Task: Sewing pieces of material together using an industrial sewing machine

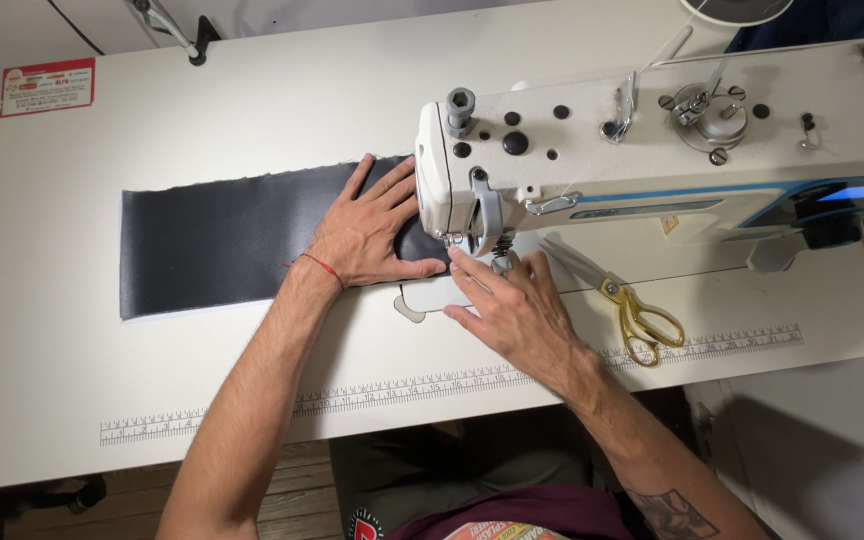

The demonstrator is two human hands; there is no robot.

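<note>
Left hand [367,235]: fingers spread, flat on dark grey fabric strip [217,245], frame centre-left. Right hand [512,305]: fingers loosely extended, fingertips at presser foot [500,258] of white sewing machine [652,150]. Gold scissors [637,315] right.

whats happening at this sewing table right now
A person sits at a white sewing machine on a white table. The left hand lies flat on a strip of dark grey fabric, pressing it down beside the machine's head. The right hand has its fingertips at the presser foot, by the needle area. Gold-handled scissors lie to the right of that hand, near the measuring scale printed along the table's front edge.
</note>
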